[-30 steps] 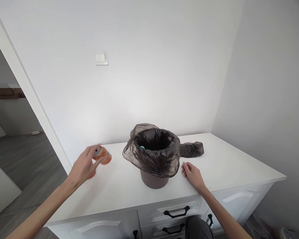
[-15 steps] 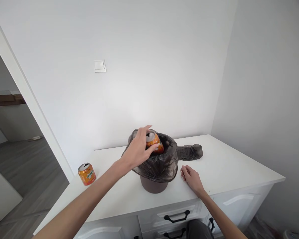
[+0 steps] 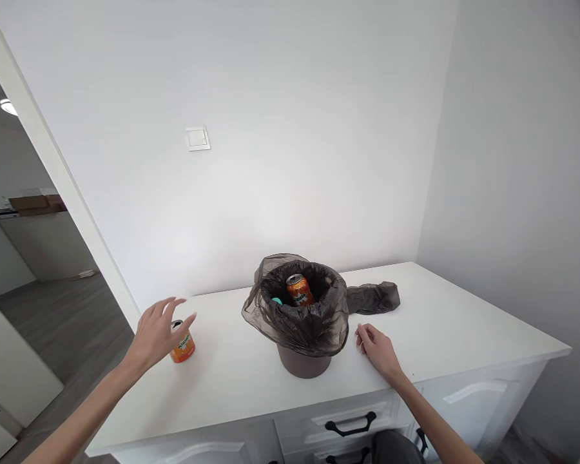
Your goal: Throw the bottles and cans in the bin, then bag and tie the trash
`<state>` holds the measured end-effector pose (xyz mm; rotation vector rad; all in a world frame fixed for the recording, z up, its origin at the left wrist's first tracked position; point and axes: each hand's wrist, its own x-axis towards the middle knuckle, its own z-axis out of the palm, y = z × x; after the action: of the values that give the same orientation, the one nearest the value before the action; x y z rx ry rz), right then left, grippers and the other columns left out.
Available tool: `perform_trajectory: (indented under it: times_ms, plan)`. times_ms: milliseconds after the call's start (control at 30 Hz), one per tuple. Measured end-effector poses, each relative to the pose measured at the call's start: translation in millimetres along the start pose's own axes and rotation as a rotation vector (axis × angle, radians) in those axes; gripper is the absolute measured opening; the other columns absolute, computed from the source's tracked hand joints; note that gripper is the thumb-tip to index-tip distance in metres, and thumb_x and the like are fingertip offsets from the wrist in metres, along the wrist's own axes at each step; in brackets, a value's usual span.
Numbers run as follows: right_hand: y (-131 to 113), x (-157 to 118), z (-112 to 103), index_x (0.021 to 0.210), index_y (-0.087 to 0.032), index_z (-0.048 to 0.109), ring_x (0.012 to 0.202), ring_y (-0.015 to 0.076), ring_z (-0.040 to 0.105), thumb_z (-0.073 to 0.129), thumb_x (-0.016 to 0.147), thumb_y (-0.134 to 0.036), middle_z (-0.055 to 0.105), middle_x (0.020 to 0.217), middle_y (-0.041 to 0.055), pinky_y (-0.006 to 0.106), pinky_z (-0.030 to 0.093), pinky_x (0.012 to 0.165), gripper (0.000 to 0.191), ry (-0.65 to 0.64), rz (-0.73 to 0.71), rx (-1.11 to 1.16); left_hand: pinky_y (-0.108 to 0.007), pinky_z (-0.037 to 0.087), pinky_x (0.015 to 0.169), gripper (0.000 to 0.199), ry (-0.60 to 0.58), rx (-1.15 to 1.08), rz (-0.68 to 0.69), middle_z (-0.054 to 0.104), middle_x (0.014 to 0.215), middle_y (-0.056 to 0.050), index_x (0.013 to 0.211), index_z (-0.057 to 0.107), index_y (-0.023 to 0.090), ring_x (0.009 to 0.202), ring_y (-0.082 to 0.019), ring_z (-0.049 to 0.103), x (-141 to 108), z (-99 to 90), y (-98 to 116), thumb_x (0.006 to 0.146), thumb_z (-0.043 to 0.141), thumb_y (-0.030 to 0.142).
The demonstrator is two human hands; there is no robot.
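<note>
At the left of the counter, my left hand (image 3: 157, 332) hovers open beside an upright orange soda can (image 3: 183, 348), fingers spread around its upper part; I cannot tell if they touch it. A second orange soda can (image 3: 300, 291) leans inside a brown trash bin (image 3: 303, 363) lined with a dark, see-through trash bag (image 3: 314, 332). Something turquoise (image 3: 276, 301) shows at the bag's inner left side. My right hand (image 3: 377, 351) rests on the counter right of the bin, fingers curled in with nothing seen in them.
A strip of dark plastic bag (image 3: 374, 298) lies on the white counter (image 3: 454, 322) behind my right hand. Walls rise behind and to the right. Drawers with black handles (image 3: 350, 425) are below the counter's front edge. A doorway opens at the far left.
My left hand has let go of one can inside the bin and moved left to the can on the counter, opening its fingers. My right hand stays by the bin.
</note>
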<state>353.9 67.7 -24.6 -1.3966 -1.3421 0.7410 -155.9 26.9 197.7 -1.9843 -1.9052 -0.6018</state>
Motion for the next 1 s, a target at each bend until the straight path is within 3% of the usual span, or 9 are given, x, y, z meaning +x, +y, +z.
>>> perform_trajectory:
  times_ms: [100,200,267,467,667,733,833,933,1000]
  plan:
    - [0.9,-0.2,0.2,0.078,-0.025,0.062,0.058,0.0221,0.063,0.041,0.092,-0.075,0.071,0.068,0.0037,0.035,0.049,0.067,0.056,0.006,0.001,0.001,-0.055,0.047,0.105,0.066,-0.233,0.0,-0.062,0.059,0.144,-0.018,0.132,0.061,0.021,0.13,-0.042,0.057,-20.3,29.4,-49.5,0.087,0.044,0.067]
    - [1.4,-0.4,0.2,0.078,-0.024,0.062,0.058,0.0216,0.063,0.041,0.093,-0.073,0.071,0.069,0.0034,0.034,0.048,0.068,0.055,0.002,0.002,0.006,-0.045,0.057,0.082,0.066,-0.308,-0.1,-0.085,0.05,0.153,-0.017,0.146,0.05,0.024,0.107,-0.034,0.071,-38.6,45.0,-66.4,0.093,0.032,0.059]
    - [1.4,-0.3,0.1,0.078,-0.024,0.062,0.058,0.0215,0.063,0.042,0.093,-0.072,0.071,0.069,0.0032,0.034,0.048,0.067,0.054,0.0,0.004,0.009,-0.045,0.057,0.08,0.069,-0.284,-0.067,-0.082,0.05,0.151,-0.018,0.147,0.048,0.023,0.102,-0.035,0.071,-42.0,46.3,-63.9,0.091,0.035,0.06]
    - [2.3,1.5,0.8,0.079,-0.024,0.062,0.057,0.0209,0.063,0.042,0.094,-0.07,0.07,0.067,0.0021,0.034,0.048,0.067,0.052,0.004,0.003,0.025,-0.065,0.04,0.109,0.089,-0.056,0.105,-0.161,0.041,0.153,-0.028,0.146,0.047,0.014,0.14,-0.052,0.042,-18.3,48.6,-43.2,0.081,0.048,0.075]
    - [4.9,3.1,0.4,0.08,-0.024,0.061,0.058,0.0198,0.062,0.04,0.097,-0.067,0.07,0.069,0.0013,0.033,0.047,0.068,0.051,0.007,-0.004,0.019,-0.05,0.059,0.082,0.074,-0.282,-0.212,-0.308,0.052,0.138,-0.022,0.144,0.047,0.02,0.11,-0.037,0.068,-11.8,69.5,-34.6,0.09,0.042,0.07]
    - [5.1,3.4,0.2,0.081,-0.024,0.061,0.058,0.0197,0.063,0.04,0.097,-0.067,0.07,0.07,0.0014,0.032,0.047,0.068,0.051,0.001,0.001,0.017,-0.049,0.059,0.078,0.073,-0.252,-0.256,-0.321,0.052,0.133,-0.021,0.143,0.048,0.019,0.102,-0.035,0.069,-10.7,62.6,-21.8,0.09,0.042,0.07]
    - [4.1,3.7,0.0,0.081,-0.024,0.062,0.058,0.0199,0.063,0.041,0.096,-0.068,0.07,0.069,0.0016,0.032,0.047,0.068,0.051,-0.002,0.009,0.015,-0.048,0.057,0.088,0.076,0.083,-0.418,-0.353,0.05,0.138,-0.02,0.146,0.046,0.019,0.114,-0.035,0.063,0.5,34.5,18.1,0.09,0.048,0.07]
    - [1.7,3.5,-0.1,0.079,-0.024,0.061,0.058,0.0197,0.062,0.041,0.097,-0.067,0.069,0.068,0.0013,0.032,0.047,0.068,0.05,0.0,0.006,0.011,-0.039,0.054,0.097,0.066,0.44,-0.736,-0.332,0.053,0.141,-0.014,0.146,0.043,0.021,0.123,-0.027,0.059,20.4,-2.7,81.1,0.096,0.05,0.064]
    - [0.0,2.9,-0.2,0.079,-0.024,0.06,0.058,0.0195,0.062,0.04,0.097,-0.066,0.069,0.068,0.0012,0.031,0.047,0.067,0.05,0.005,0.008,0.016,-0.033,0.055,0.091,0.058,0.467,-0.865,-0.175,0.055,0.139,-0.011,0.14,0.048,0.025,0.117,-0.024,0.062,32.8,-22.8,128.8,0.094,0.059,0.059]
